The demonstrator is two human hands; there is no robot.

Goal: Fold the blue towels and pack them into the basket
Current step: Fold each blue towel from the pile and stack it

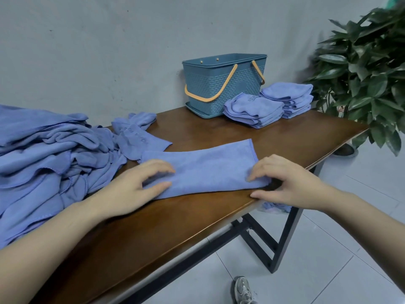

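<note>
A: Where does the towel being folded lie?

B: The half-folded blue towel (203, 170) lies flat as a long strip near the front edge of the wooden desk (175, 220), its right end at the desk's edge.

A: And the hands?

B: The left hand (133, 187) rests on the strip's left end, fingers loosely bent, thumb under the near hem; the grip appears to be a light pinch on the cloth. The right hand (287, 183) meets the right end, fingertips curled onto the fold and thumb along the desk's edge; whether this grip truly pinches the cloth cannot be told.

A: The remaining items?

B: A heap of unfolded blue towels (48, 163) covers the desk's left side. At the far edge stands the teal basket (221, 84), its orange handles (208, 91) hanging down. Just beside it, to the right, sit two stacks of folded towels (271, 106), touching each other. A potted plant (368, 73) stands on the tiled floor (328, 249) beyond the desk; a shoe (243, 290) shows below.
</note>
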